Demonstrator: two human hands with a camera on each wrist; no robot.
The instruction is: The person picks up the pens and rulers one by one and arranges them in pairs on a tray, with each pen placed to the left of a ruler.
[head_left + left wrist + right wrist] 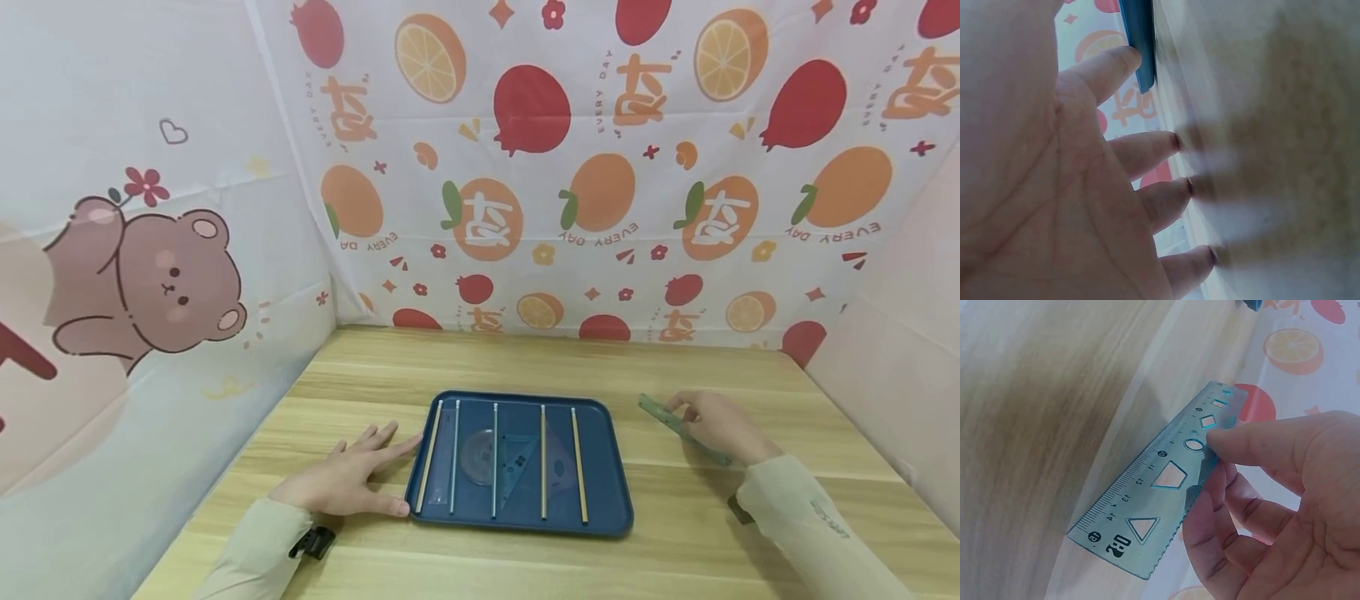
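My right hand [723, 427] pinches a green-tinted clear plastic ruler [1154, 481] between thumb and fingers, to the right of the tray. The ruler has shape cut-outs and one wavy edge, and it stands tilted close over the table. With fingers spread, my left hand [348, 475] rests on the table, thumb and index fingertip at the left rim of a dark blue tray [609, 467]. Across the tray lie several pencils [543, 462], roughly parallel. Among them are a clear protractor [476, 457], a bluish set square [517, 462], a purplish set square [561, 468] and a pale clear ruler [443, 467].
The light wooden table [525, 567] carries the tray near its middle. Behind it hangs a fruit-print cloth [555, 250]. On the left is a cloth with a bear print [180, 279], and a pale cloth [907, 358] closes the right side.
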